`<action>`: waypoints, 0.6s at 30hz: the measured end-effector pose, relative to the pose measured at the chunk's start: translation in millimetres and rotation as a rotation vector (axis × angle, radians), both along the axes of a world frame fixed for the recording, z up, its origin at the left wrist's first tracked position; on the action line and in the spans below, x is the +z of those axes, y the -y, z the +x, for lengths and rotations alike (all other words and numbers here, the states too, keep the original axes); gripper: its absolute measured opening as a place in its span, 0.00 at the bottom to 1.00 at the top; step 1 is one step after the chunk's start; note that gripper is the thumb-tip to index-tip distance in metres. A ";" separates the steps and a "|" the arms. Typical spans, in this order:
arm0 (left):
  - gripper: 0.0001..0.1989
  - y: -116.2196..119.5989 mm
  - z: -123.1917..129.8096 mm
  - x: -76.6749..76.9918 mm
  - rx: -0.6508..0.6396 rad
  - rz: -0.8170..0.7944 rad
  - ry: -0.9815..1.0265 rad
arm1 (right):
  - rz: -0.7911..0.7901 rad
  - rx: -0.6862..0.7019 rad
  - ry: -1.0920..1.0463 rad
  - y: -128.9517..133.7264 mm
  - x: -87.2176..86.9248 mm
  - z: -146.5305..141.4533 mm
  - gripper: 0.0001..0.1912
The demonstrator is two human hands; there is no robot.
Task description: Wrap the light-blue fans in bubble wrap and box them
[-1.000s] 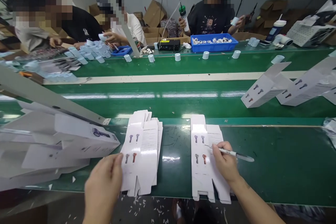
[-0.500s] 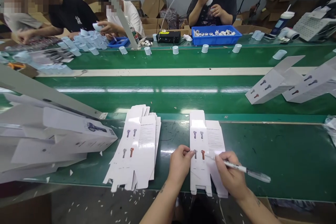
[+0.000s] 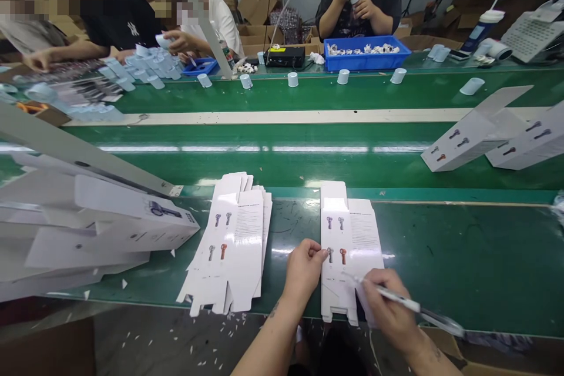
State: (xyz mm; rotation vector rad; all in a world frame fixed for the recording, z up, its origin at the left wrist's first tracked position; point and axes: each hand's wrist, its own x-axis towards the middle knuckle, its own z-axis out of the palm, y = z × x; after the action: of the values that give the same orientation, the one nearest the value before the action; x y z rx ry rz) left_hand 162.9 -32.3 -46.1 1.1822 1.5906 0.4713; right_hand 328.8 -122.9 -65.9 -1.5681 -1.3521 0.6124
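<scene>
flat carton [image 3: 336,237]: lower centre-right of frame, on bench [image 3: 445,258] | likely light, stiffish, slick-faced, easily creased; best taken by long edges | left hand [image 3: 304,270]: fingers narrow at carton's left edge, pinch unclear | right hand [image 3: 392,308]: fingers wrapped round pen [image 3: 405,302]

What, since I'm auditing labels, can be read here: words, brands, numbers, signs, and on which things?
"NY", interlocked: a co-worker's black shirt.
Too small to read: print on the flat carton and the stack of flat cartons.
Too blurred: print on the left opened cartons and right opened cartons; yellow label on the black box.
Nothing else is legible.
</scene>
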 end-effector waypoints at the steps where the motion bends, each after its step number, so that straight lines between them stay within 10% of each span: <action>1: 0.04 1.1 0.6 1.4 0.002 -0.001 -0.001 | 0.051 -0.118 -0.058 -1.7 -1.8 3.1 0.09; 4: 0.05 4.5 3.5 4.4 -0.004 0.002 -0.013 | 0.099 -0.328 -0.295 -11.7 -8.0 8.1 0.09; 12: 0.05 -0.8 9.1 -3.6 0.145 -0.181 0.229 | 0.101 -0.335 -0.718 -24.6 -11.0 4.3 0.10; 18: 0.08 3.2 9.9 9.2 -0.057 -0.036 -0.055 | 0.125 -0.347 -0.707 -24.3 -14.5 4.4 0.09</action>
State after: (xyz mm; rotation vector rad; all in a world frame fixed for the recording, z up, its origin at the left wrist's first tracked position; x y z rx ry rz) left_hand 172.8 -35.5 -36.9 1.2194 1.6010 0.3749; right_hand 333.2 -98.6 -80.4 -1.2642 -0.5635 0.7500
